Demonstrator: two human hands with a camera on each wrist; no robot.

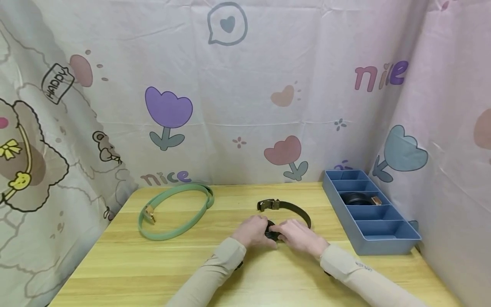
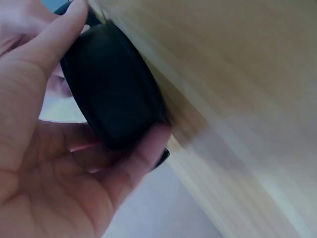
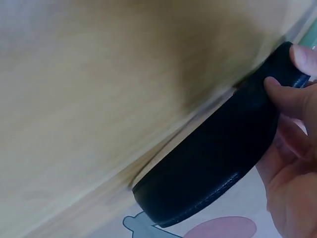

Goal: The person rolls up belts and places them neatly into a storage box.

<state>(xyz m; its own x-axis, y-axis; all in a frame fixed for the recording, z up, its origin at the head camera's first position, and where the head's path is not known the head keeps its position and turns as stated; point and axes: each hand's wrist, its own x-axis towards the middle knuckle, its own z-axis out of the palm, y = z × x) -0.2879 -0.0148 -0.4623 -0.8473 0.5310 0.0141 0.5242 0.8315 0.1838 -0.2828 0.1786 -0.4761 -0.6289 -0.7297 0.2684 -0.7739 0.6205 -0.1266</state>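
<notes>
Between both hands, a black belt [image 1: 270, 231] stands on edge on the table, partly wound into a coil. Its loose length arcs out past the right hand and ends at a dark metal buckle [image 1: 270, 204] behind the coil. My left hand [image 1: 251, 232] holds the coil from its left side; the left wrist view shows thumb and fingers curved about the black belt [image 2: 111, 89]. On the coil's right side, my right hand [image 1: 301, 236] grips the strap. In the right wrist view its thumb presses the belt [image 3: 208, 153] near the coil's end.
A light green belt [image 1: 195, 221] with a gold buckle lies in a loose loop at the left. At the right stands a blue divided box [image 1: 353, 230], with a coiled black belt [image 1: 356, 198] in a middle compartment. A printed curtain [image 1: 238, 85] hangs behind the table.
</notes>
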